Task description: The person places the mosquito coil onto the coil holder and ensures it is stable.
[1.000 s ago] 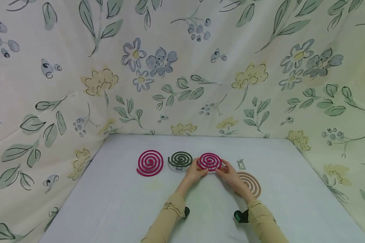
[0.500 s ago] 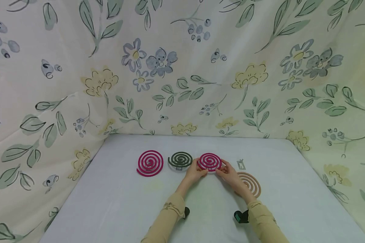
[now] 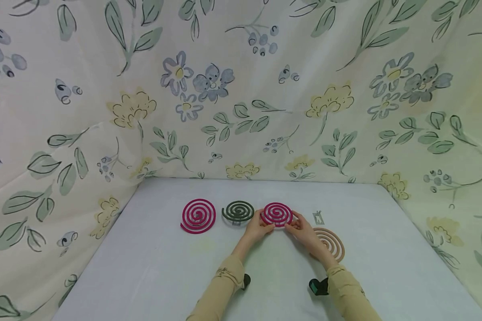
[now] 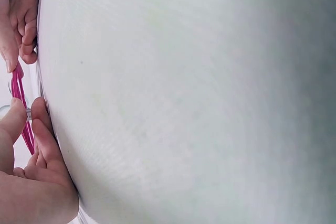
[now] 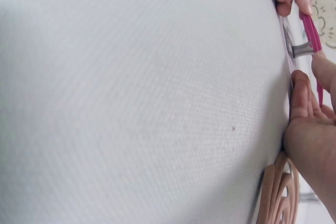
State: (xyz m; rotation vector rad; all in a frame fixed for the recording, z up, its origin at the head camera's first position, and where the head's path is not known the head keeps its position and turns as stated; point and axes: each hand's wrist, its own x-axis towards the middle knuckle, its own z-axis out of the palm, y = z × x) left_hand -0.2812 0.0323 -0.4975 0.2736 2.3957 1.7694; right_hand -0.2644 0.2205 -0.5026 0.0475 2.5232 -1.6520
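Observation:
A pink mosquito coil (image 3: 277, 213) lies level above the table at centre, with my hands at either side of it. My left hand (image 3: 259, 227) pinches its left edge between thumb and fingers. The right hand (image 3: 304, 230) holds the right edge the same way, thumb at the near rim. In the right wrist view a metal stand (image 5: 302, 50) rises under the pink coil; whether the coil is fixed on its tip I cannot tell. To the left, a dark green mosquito coil (image 3: 238, 210) is raised on a similar stand (image 3: 236, 222).
Another pink coil (image 3: 198, 215) lies at the far left of the row. A brown coil (image 3: 342, 246) lies flat, partly under my right forearm. Behind it is a small metal stand (image 3: 318, 217) without a coil. A floral cloth (image 3: 241, 133) hangs behind the white table (image 3: 144, 267).

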